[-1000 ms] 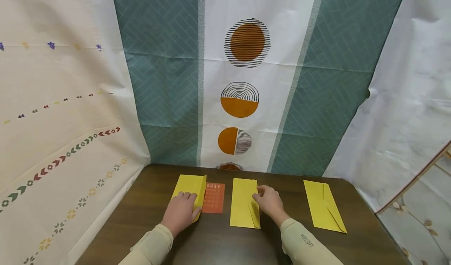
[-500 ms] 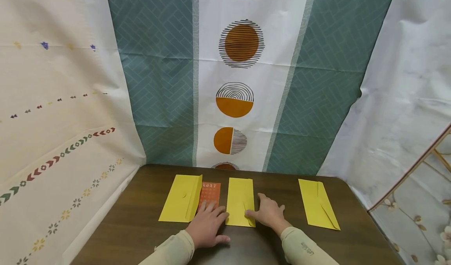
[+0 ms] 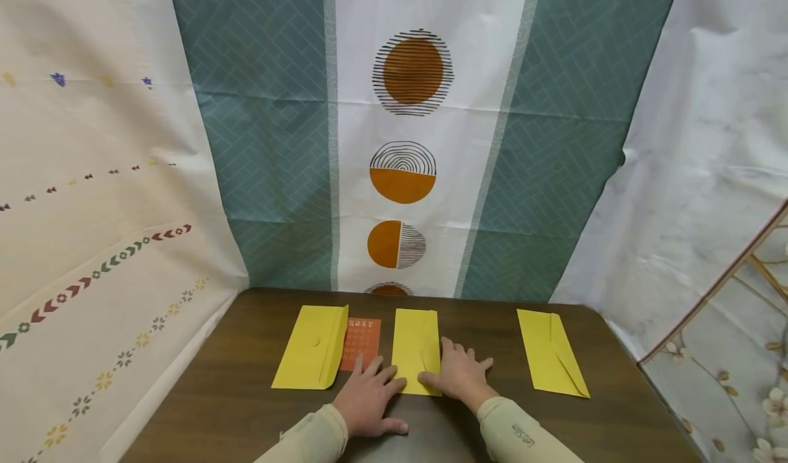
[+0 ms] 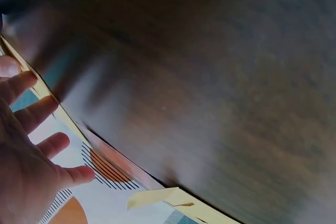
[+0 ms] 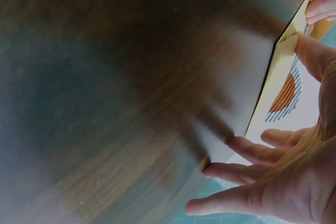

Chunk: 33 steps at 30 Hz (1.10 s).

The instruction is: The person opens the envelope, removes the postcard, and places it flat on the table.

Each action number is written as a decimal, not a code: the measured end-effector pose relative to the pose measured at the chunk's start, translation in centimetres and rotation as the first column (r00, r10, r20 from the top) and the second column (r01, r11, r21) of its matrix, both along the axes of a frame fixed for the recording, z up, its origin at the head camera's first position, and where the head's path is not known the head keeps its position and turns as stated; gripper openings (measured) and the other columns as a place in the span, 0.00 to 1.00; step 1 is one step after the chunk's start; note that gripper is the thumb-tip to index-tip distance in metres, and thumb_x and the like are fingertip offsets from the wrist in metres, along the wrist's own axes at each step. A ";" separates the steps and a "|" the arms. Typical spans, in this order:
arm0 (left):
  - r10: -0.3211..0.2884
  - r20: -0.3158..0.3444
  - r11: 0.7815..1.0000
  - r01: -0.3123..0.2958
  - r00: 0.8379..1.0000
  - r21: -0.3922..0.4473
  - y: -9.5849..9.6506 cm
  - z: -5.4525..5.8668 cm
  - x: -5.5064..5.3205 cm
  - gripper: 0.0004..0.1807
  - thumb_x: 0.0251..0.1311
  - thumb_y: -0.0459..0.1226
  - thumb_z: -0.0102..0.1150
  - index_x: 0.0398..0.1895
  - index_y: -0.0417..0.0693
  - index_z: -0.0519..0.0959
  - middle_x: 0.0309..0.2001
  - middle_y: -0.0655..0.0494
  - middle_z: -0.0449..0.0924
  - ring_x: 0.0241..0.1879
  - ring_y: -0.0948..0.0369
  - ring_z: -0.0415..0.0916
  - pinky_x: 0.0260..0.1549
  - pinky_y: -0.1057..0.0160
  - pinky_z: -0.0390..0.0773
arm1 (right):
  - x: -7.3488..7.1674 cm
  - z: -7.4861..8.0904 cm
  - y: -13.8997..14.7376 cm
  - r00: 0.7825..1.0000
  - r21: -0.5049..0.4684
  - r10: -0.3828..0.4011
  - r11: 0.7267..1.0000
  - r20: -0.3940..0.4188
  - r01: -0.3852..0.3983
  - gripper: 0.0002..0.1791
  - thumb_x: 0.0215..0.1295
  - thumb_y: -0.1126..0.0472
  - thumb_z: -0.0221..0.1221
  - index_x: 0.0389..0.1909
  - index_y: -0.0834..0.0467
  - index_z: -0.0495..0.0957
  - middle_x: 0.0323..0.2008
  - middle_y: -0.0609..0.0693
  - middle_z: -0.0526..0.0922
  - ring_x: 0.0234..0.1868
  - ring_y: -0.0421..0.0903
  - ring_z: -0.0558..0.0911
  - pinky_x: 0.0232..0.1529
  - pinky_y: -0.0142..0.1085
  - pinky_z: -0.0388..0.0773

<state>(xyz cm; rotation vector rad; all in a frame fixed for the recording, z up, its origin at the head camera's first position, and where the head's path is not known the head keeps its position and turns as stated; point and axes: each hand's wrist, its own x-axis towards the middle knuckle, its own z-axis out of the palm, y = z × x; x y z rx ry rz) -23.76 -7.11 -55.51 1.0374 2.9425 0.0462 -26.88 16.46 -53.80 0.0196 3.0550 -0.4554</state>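
In the head view, the middle yellow envelope (image 3: 414,340) lies on the table between both hands. My left hand (image 3: 368,400) has its fingers spread, with fingertips at the envelope's lower left edge and over the bottom of an orange-red printed card (image 3: 362,340). My right hand (image 3: 460,375) is spread too; its thumb touches the envelope's lower right part, by the flap, and the other fingers reach over the table. The right wrist view shows that thumb (image 5: 311,52) at the raised flap (image 5: 285,55). Another yellow envelope (image 3: 308,347), its right-hand flap lifted, overlaps the card's left side.
A third yellow envelope (image 3: 550,353) lies farther right on the dark wooden table (image 3: 492,422). Behind the table hangs a patterned green and white cloth (image 3: 265,176). Pale cloths line the left and right sides.
My left hand has left the left envelope and moved right to the middle one. My right hand has spread its fingers and brought its thumb onto the middle envelope. The head view has turned slightly right.
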 end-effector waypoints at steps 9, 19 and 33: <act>0.006 0.028 1.000 -0.006 1.000 0.003 0.0 0.6 0.1 0.46 0.58 0.80 0.54 0.75 0.71 0.74 0.76 0.59 0.74 0.78 0.43 0.66 0.72 0.26 0.64 | 0.0 0.2 -0.4 1.000 0.006 -0.024 1.000 -0.001 0.024 0.54 0.58 0.33 0.73 0.77 0.61 0.68 0.70 0.68 0.77 0.71 0.78 0.73 0.63 0.87 0.56; 0.021 0.065 1.000 -0.019 0.998 -0.017 0.2 1.0 -0.1 0.46 0.57 0.80 0.56 0.75 0.72 0.75 0.76 0.59 0.74 0.76 0.46 0.67 0.72 0.27 0.64 | 0.3 1.2 -0.1 1.000 -0.040 -0.023 0.999 -0.015 0.023 0.51 0.58 0.39 0.73 0.75 0.64 0.69 0.68 0.69 0.79 0.65 0.72 0.80 0.65 0.85 0.58; 0.017 0.047 1.000 -0.016 0.999 -0.016 -0.4 0.5 -0.2 0.47 0.56 0.80 0.56 0.75 0.71 0.75 0.76 0.58 0.75 0.76 0.45 0.68 0.71 0.27 0.65 | 0.5 1.3 -0.3 0.999 -0.042 0.005 0.999 -0.036 -0.006 0.48 0.60 0.40 0.73 0.73 0.64 0.72 0.67 0.68 0.81 0.66 0.69 0.81 0.65 0.84 0.61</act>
